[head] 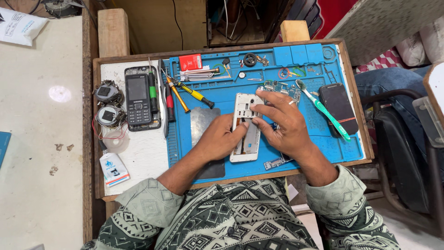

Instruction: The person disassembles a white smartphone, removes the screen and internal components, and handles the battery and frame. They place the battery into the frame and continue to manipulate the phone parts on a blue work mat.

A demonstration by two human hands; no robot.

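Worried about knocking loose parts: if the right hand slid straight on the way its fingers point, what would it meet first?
The right hand points up-left across the white phone frame. Past that frame's top, the yellow-handled screwdriver looks first in line, though height is unclear.

Both forearms are extended forward from patterned sleeves, bare from mid-forearm down, and angled inward so the hands meet at centre. The left hand [221, 139] is laid palm down, fingers curled, thumb and fingertips pressed forward toward the right hand. The right hand [282, 122] is held palm down, wrist bent, fingers spread and pointed leftward, index and thumb pinched at the tips. A ring is worn on one right finger. Fingertips of both hands are nearly touching.
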